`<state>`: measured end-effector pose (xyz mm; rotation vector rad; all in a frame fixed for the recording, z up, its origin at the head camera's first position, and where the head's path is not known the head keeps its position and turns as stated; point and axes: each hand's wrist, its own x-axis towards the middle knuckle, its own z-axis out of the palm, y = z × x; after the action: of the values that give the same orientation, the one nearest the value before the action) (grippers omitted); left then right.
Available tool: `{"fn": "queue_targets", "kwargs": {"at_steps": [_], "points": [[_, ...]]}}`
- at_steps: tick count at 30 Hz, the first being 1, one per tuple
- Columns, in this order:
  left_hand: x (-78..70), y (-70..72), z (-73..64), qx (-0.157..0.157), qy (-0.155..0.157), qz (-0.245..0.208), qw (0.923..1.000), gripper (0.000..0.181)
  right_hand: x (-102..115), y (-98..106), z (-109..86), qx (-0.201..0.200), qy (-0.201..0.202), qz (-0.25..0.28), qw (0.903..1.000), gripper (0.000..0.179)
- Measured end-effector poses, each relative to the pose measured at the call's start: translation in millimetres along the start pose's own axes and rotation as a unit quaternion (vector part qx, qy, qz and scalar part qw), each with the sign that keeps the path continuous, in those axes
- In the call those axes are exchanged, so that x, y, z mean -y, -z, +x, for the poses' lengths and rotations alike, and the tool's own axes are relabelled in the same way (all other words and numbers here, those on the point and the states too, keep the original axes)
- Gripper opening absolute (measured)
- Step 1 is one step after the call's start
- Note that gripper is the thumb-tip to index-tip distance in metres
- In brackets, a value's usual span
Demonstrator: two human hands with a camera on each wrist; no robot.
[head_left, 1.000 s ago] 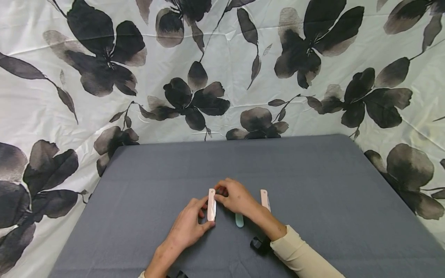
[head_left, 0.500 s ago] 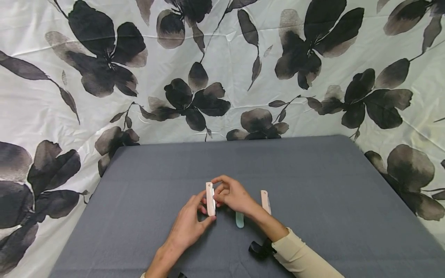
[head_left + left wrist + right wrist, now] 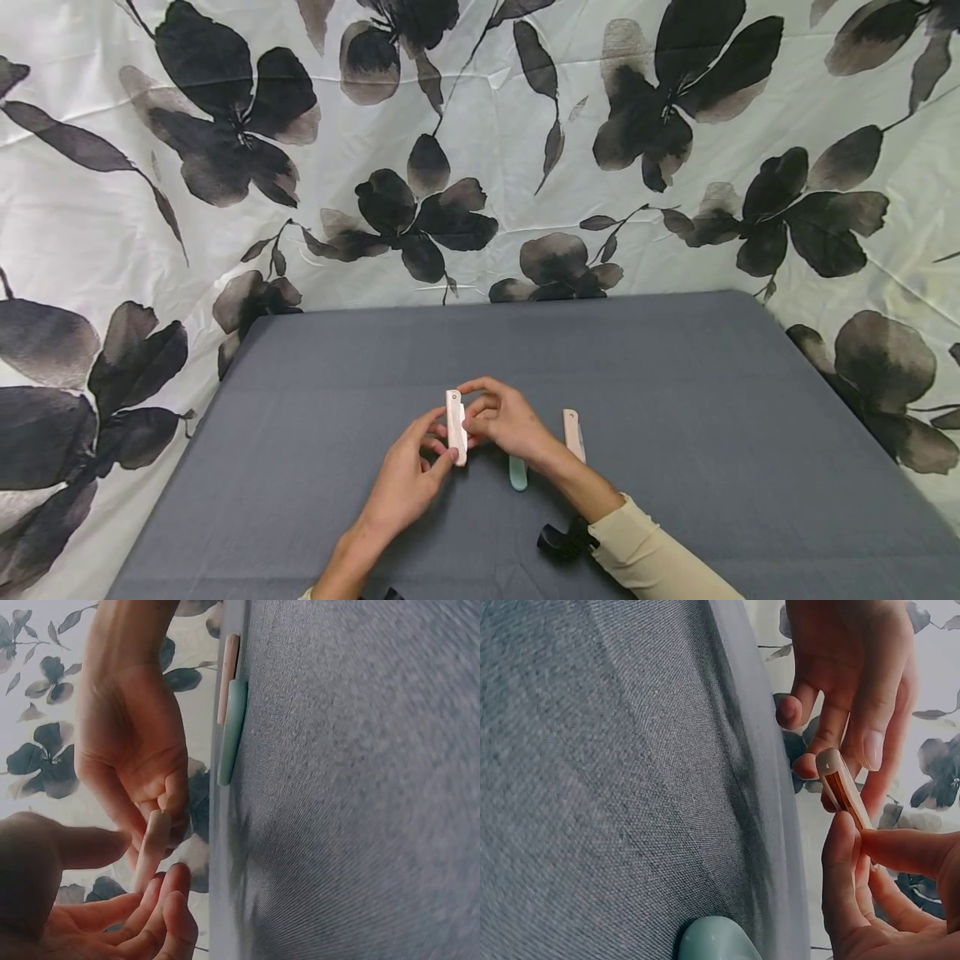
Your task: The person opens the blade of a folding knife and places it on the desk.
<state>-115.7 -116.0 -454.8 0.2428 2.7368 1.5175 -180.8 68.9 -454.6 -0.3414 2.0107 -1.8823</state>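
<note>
Above the table, a small folding knife with a pale pink handle is held upright between both hands. My left hand pinches its lower end with thumb and fingers. At its right side, my right hand pinches the thin silvery-white edge along the handle. The right wrist view shows the slot of the pink knife facing my right thumb and fingertips. Partly under my right wrist lies a mint-green handled item of similar shape. A second pink folding knife lies right of it, partly covered by my forearm.
Grey cloth covers the table. Behind it hangs a white curtain with dark flowers. A black wrist mount sits under my right wrist, close to the tabletop.
Both hands have lifted the pink knife slightly. My left thumb has shifted from the knife's bottom end up onto its lower face. My right fingers have closed in on the edge.
</note>
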Motion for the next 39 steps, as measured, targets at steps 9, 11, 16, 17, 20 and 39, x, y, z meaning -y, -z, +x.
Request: {"fn": "queue_targets", "kwargs": {"at_steps": [9,11,16,17,20,39], "points": [[4.8,1.2,7.0,-0.002,0.031,-0.096,0.9949,0.059,2,-3,0.5,-0.004,-0.003,0.023,0.9997,0.049],[5.3,1.7,7.4,0.000,0.033,-0.121,0.9920,0.062,2,-4,0.3,0.001,0.002,0.028,0.9996,0.049],[5.2,1.3,8.7,0.002,0.038,-0.168,0.9851,0.067,1,-5,-0.6,0.015,0.013,0.031,0.9993,0.048],[5.2,1.0,9.1,0.002,0.041,-0.174,0.9839,0.068,0,-5,-0.6,0.017,0.014,0.031,0.9993,0.048],[5.1,0.1,9.6,0.000,0.044,-0.187,0.9813,0.069,-1,-4,-0.6,0.022,0.015,0.027,0.9993,0.049],[7.1,3.8,11.7,-0.003,0.051,-0.175,0.9832,0.068,-4,5,-0.8,0.057,0.036,-0.005,0.9977,0.044]]}}
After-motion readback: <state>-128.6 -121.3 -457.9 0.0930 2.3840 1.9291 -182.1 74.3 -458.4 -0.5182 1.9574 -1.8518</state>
